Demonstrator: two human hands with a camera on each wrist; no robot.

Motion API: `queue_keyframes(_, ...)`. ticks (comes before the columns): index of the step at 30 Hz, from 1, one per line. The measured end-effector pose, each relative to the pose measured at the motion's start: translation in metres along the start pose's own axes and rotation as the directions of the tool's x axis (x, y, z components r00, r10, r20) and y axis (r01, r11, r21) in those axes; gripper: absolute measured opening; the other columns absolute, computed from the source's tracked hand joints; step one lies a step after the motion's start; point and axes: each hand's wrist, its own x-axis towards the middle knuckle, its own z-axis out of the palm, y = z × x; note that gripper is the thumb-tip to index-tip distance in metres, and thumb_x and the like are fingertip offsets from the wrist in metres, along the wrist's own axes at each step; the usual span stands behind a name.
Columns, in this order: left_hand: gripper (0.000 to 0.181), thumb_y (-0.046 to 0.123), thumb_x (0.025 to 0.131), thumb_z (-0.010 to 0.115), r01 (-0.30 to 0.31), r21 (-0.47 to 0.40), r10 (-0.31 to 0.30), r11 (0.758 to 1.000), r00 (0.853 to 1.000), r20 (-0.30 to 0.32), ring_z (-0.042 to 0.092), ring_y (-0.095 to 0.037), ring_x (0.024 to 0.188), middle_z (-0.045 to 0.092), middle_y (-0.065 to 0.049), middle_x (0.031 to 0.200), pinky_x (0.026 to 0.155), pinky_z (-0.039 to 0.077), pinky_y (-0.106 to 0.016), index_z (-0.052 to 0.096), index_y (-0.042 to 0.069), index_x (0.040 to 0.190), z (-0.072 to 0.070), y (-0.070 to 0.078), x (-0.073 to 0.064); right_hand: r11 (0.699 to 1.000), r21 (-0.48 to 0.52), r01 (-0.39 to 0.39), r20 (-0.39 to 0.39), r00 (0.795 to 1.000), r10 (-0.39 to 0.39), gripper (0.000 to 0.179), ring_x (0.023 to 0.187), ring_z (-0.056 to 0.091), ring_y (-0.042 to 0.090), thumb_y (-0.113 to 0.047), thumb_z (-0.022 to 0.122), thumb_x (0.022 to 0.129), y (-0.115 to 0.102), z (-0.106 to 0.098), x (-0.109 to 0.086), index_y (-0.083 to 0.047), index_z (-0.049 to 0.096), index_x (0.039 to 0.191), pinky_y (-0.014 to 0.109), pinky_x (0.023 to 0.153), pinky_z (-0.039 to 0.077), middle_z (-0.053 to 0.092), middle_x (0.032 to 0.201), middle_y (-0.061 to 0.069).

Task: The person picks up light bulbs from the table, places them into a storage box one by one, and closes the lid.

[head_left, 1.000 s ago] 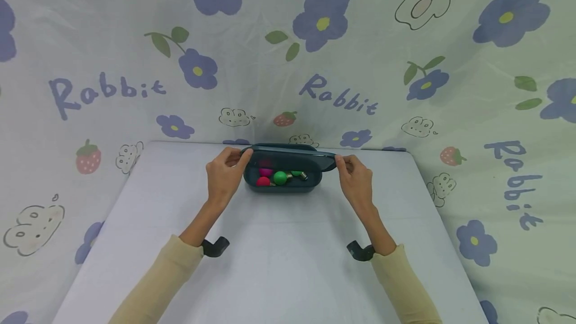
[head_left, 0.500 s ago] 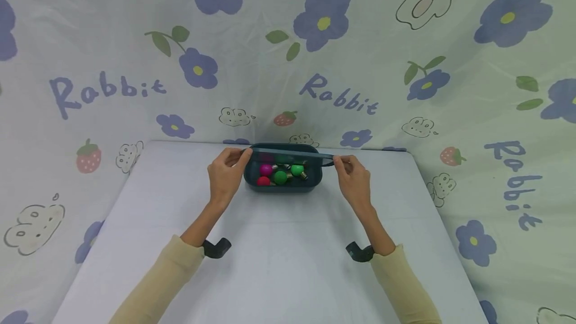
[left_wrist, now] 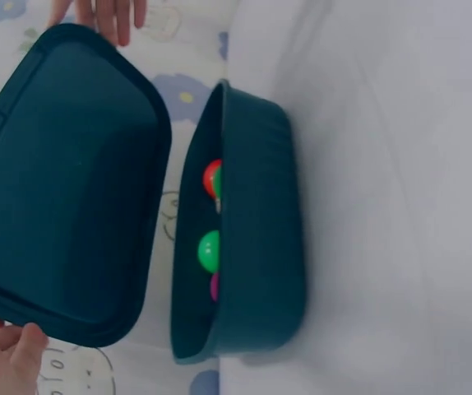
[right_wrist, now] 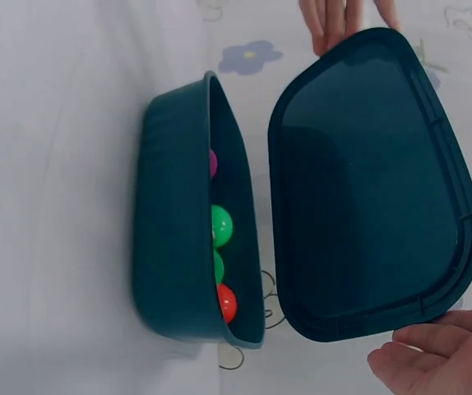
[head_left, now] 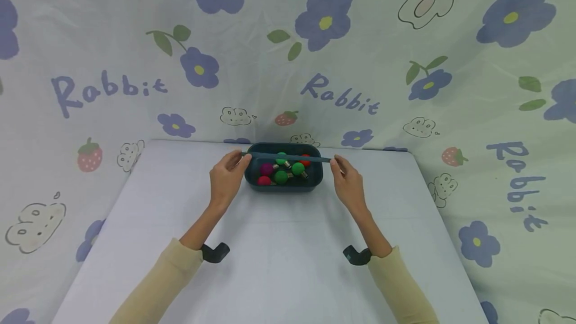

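A dark teal lid [head_left: 292, 157] is held above the box, seen nearly edge-on in the head view. My left hand [head_left: 225, 179] pinches its left end between thumb and fingers. At the opposite end my right hand [head_left: 350, 184] pinches it likewise. Below, the teal box [head_left: 283, 188] sits uncovered with several coloured bulbs inside: a purple bulb [head_left: 266, 169], a red bulb [head_left: 264, 180], a green bulb [head_left: 298, 168] and others. Both wrist views show the lid's rimmed underside [left_wrist: 71, 181] apart from the box [right_wrist: 170, 222]; the box walls hide part of the bulbs.
The white table [head_left: 270, 264] carries the box close to its back edge. Behind it hangs a curtain [head_left: 252, 54] printed with flowers, strawberries and rabbits. A black wrist device [head_left: 216, 253] sits on the left wrist, another black device [head_left: 357, 255] on the right.
The lid has tilted until its broad face no longer shows in the head view, uncovering more bulbs. Both hands still hold it; the right hand has shifted slightly left.
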Motion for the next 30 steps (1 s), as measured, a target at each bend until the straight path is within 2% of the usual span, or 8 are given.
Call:
queue_keyframes(6, 0.061, 0.046, 0.096, 0.064, -0.002, 0.039, 0.001, 0.999, 0.999, 0.038, 0.061, -0.029, 0.121, 0.06, -0.016, 0.136, 0.096, 0.051, -0.037, 0.058, 0.003, 0.139, 0.0, -0.007, -0.003, 0.999, 0.011, -0.038, 0.067, 0.997, 0.038, 0.062, 0.137, 0.045, 0.032, -0.045, 0.043, 0.107, 0.003, 0.001, 0.0, 0.002, 0.043, 0.148, 0.044, 0.106, 0.042, 0.045, 0.15, 0.018)
queue_keyframes(11, 0.06, 0.044, 0.096, 0.066, -0.004, 0.023, 0.002, 1.0, 0.997, 0.074, 0.057, -0.029, 0.126, 0.058, -0.015, 0.138, 0.1, 0.048, -0.037, 0.058, 0.003, 0.139, -0.001, -0.013, -0.004, 0.998, 0.016, -0.065, 0.137, 0.989, 0.062, 0.067, 0.142, 0.037, 0.031, -0.046, 0.04, 0.107, 0.007, 0.0, -0.001, 0.002, 0.034, 0.153, 0.045, 0.109, 0.038, 0.038, 0.155, 0.02)
queue_keyframes(18, 0.06, 0.041, 0.097, 0.065, -0.007, 0.034, 0.003, 0.999, 0.993, 0.118, 0.048, -0.025, 0.135, 0.053, -0.013, 0.144, 0.11, 0.038, -0.038, 0.053, 0.005, 0.144, -0.001, -0.02, -0.004, 0.994, 0.019, -0.108, 0.188, 0.977, 0.103, 0.071, 0.145, 0.033, 0.028, -0.047, 0.048, 0.104, 0.014, 0.003, -0.001, -0.001, 0.03, 0.155, 0.041, 0.111, 0.036, 0.033, 0.158, 0.017)
queue_keyframes(24, 0.063, 0.042, 0.099, 0.061, -0.01, 0.071, -0.002, 0.997, 0.987, 0.159, 0.041, -0.023, 0.14, 0.046, -0.009, 0.151, 0.114, 0.031, -0.045, 0.047, 0.007, 0.149, -0.001, -0.028, -0.004, 0.997, 0.043, -0.068, 0.178, 0.982, 0.059, 0.07, 0.144, 0.033, 0.028, -0.042, 0.052, 0.104, 0.024, 0.008, 0.002, 0.0, 0.031, 0.155, 0.04, 0.111, 0.035, 0.033, 0.158, 0.017)
queue_keyframes(30, 0.068, 0.041, 0.097, 0.065, -0.02, 0.094, 0.002, 0.995, 0.982, 0.189, 0.037, -0.025, 0.143, 0.043, -0.01, 0.153, 0.115, 0.029, -0.046, 0.044, 0.005, 0.151, 0.0, -0.035, -0.002, 0.999, 0.05, -0.008, 0.153, 0.988, 0.001, 0.068, 0.144, 0.033, 0.031, -0.037, 0.055, 0.104, 0.032, 0.015, 0.005, 0.002, 0.031, 0.154, 0.042, 0.111, 0.035, 0.033, 0.157, 0.019)
